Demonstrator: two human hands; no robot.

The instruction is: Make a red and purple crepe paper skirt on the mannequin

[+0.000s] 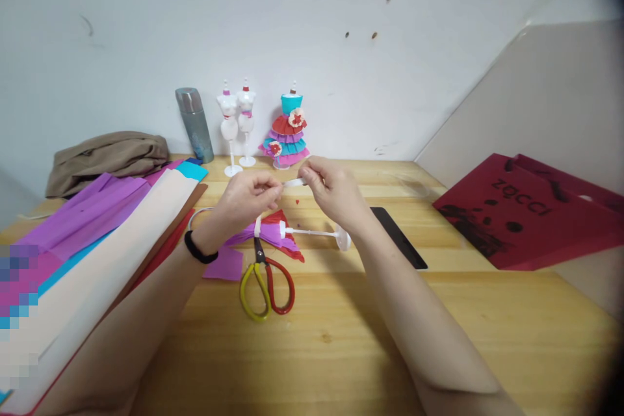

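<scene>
A short white strip is stretched between my two hands above the table. My left hand pinches its left end, and my right hand pinches the other end between thumb and finger. Below them a small mannequin on a white stand lies on its side, wrapped in purple paper with a white band round it and red paper behind. Scissors with one yellow and one red handle lie just in front, their blades partly hidden by the purple paper.
Stacked coloured paper covers the left side, with a brown cloth behind. A flask, two bare mannequins and a dressed one stand by the wall. A black flat object and a red bag are right.
</scene>
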